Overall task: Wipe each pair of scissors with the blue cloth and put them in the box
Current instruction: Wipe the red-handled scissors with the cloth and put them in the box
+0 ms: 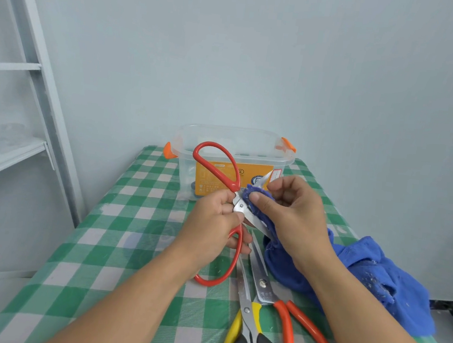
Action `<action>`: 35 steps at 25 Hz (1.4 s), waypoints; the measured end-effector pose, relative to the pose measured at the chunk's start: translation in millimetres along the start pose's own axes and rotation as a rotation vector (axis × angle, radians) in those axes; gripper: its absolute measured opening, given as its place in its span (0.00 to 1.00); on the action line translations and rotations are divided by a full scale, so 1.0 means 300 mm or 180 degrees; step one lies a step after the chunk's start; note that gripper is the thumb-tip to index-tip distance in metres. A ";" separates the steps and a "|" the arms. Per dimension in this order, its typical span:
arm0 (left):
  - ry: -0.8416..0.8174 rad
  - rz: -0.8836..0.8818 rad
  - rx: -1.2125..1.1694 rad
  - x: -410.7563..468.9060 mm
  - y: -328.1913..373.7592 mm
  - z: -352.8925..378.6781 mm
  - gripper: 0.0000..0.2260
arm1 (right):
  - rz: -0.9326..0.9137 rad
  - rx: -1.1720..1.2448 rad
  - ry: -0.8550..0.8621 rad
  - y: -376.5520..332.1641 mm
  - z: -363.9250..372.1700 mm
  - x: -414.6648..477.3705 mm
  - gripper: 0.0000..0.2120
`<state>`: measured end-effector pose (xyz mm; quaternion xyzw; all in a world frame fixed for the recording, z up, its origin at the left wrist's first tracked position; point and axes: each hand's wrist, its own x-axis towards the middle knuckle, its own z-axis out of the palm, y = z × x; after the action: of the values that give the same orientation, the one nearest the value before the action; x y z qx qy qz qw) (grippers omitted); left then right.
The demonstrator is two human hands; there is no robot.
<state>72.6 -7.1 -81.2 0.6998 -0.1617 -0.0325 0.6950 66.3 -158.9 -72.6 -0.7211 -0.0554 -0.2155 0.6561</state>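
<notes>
Yellow-and-black scissors (pixel 246 310): lay closed on the table, nearest the camera, blades pointing away towards the box.
Orange-handled scissors (pixel 263 284): lay closed just beside the yellow-and-black pair, on its right, the blades of the two close together.
Table (pixel 120 216): was covered with a green-and-white checked sheet.
Red-handled scissors (pixel 240 207): were held above the table in front of the box, spread wide open, one handle loop up and the other down.
Left hand (pixel 214 220): gripped the red-handled scissors at the pivot, thumb on the steel, fingers curled around the lower handle.
Right hand (pixel 294 209): pinched a fold of the blue cloth around one blade, thumb on top of the cloth.
Blue cloth (pixel 371 273): one end was wrapped over the blade; the rest hung down and lay bunched on the table's right side.
Box (pixel 185 164): clear plastic with orange latches and an orange label, lidless, stood at the far end of the table.
Shelf (pixel 12 149): a pale shelf stood to the left.
</notes>
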 end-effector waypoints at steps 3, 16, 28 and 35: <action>-0.0036 0.0035 0.0045 -0.003 -0.002 0.006 0.08 | 0.0401 -0.0214 -0.0106 -0.002 0.007 0.001 0.17; -0.0277 0.0074 0.0130 -0.009 0.023 0.012 0.07 | 0.0847 0.0539 0.0239 -0.020 -0.032 0.030 0.16; -0.0176 0.0021 0.0166 -0.009 0.015 0.003 0.07 | 0.0441 0.0814 0.0809 -0.008 -0.046 0.039 0.17; -0.0131 0.0026 0.0091 -0.006 0.012 -0.007 0.06 | 0.0566 0.0773 0.0125 -0.024 -0.028 0.007 0.13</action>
<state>70.7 -4.4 -77.9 0.7082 -0.1793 -0.0417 0.6816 63.6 -166.5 -64.7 -0.6341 -0.0041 -0.1624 0.7560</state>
